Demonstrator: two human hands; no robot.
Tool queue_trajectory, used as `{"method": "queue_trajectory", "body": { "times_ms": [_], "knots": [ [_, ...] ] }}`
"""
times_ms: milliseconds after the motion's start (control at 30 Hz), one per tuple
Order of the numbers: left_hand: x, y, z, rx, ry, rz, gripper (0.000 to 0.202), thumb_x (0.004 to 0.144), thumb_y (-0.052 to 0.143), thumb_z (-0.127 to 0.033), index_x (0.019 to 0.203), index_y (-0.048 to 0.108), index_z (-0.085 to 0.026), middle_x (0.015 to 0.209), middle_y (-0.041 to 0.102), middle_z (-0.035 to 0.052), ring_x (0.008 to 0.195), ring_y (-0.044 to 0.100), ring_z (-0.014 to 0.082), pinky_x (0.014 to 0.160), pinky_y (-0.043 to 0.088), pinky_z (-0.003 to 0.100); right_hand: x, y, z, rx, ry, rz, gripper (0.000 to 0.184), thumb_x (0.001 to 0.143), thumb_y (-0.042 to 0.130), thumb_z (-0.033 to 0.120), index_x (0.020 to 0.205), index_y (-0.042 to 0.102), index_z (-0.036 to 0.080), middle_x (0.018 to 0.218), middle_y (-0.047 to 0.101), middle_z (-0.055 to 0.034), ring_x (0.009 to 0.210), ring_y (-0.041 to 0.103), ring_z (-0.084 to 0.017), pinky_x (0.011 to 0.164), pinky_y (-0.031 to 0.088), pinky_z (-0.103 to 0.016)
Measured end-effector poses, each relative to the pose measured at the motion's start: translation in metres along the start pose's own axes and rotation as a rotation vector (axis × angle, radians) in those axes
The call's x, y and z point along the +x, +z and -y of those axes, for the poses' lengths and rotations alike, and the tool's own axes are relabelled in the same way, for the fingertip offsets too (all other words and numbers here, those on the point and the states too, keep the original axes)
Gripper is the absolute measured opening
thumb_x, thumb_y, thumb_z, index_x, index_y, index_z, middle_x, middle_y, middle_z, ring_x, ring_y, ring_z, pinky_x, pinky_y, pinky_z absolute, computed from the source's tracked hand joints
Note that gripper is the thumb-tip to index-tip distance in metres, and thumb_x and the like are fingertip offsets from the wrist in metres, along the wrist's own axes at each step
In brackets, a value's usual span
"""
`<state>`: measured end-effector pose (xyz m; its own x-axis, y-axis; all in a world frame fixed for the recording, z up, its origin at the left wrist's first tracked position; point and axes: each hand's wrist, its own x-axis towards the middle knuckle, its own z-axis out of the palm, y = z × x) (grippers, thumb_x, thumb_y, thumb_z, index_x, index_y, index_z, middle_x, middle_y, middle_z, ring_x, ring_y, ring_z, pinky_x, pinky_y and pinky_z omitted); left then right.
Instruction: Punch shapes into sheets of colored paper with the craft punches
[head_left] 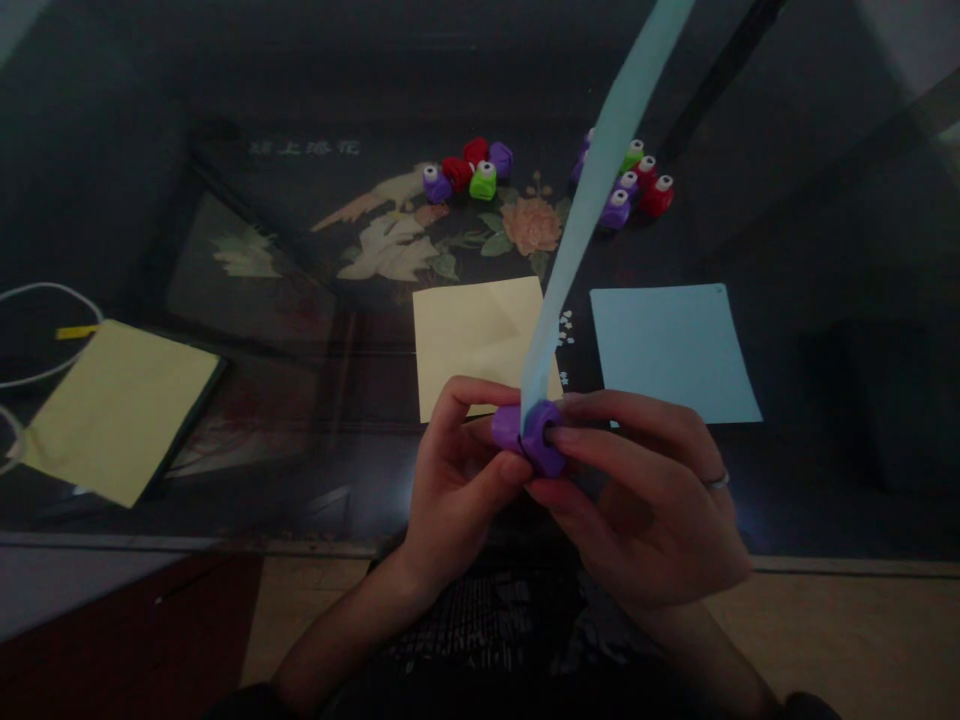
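Note:
A small purple paper punch [529,434] is pinched between both of my hands near the table's front edge. My left hand [454,470] grips its left side with thumb and fingers curled. My right hand [645,500], a ring on one finger, presses the punch from the right. A long light-blue paper strip [600,190] is slotted into the punch and rises up and away to the top of the view.
A yellow paper square [469,335] and a light-blue paper square [667,345] lie just beyond my hands. Two clusters of small coloured punches [469,170] [637,185] sit farther back. A yellow sheet [112,405] and white cable [45,300] are at left.

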<state>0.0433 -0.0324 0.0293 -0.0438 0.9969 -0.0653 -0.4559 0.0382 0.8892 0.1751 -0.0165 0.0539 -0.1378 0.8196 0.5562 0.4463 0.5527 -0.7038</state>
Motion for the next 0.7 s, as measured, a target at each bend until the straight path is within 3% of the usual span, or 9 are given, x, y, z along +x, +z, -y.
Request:
{"method": "queue_trajectory", "body": {
  "times_ms": [300, 567, 700],
  "knots": [
    [-0.0031, 0.002, 0.0011, -0.049, 0.024, -0.017, 0.029, 0.083, 0.07, -0.04, 0.109, 0.061, -0.031, 0.091, 0.07, -0.0011, 0.068, 0.065, 0.0118, 0.059, 0.054, 0.021, -0.0048, -0.0009, -0.001, 0.004, 0.011, 0.001, 0.042, 0.08, 0.071, 0.022, 0.118, 0.061, 0.038, 0.104, 0.064, -0.0025, 0.092, 0.063, -0.023, 0.076, 0.058, -0.041],
    [-0.001, 0.0073, -0.0005, -0.011, 0.076, -0.052, 0.025, 0.08, 0.073, -0.04, 0.101, 0.062, -0.032, 0.078, 0.07, -0.0059, 0.062, 0.064, 0.0102, 0.054, 0.051, 0.019, 0.0001, 0.0001, -0.0009, -0.036, -0.05, -0.012, 0.031, 0.086, 0.063, 0.023, 0.115, 0.062, 0.033, 0.106, 0.061, -0.0035, 0.106, 0.06, -0.024, 0.091, 0.055, -0.038],
    [0.0016, 0.0071, 0.0006, -0.008, 0.094, -0.048, 0.025, 0.081, 0.071, -0.04, 0.101, 0.06, -0.031, 0.076, 0.07, -0.0058, 0.06, 0.063, 0.0107, 0.053, 0.05, 0.02, 0.0036, 0.0046, -0.0038, -0.002, -0.076, -0.042, 0.022, 0.089, 0.06, 0.025, 0.111, 0.063, 0.028, 0.104, 0.061, -0.0054, 0.108, 0.061, -0.025, 0.091, 0.056, -0.041]
  ]
}}
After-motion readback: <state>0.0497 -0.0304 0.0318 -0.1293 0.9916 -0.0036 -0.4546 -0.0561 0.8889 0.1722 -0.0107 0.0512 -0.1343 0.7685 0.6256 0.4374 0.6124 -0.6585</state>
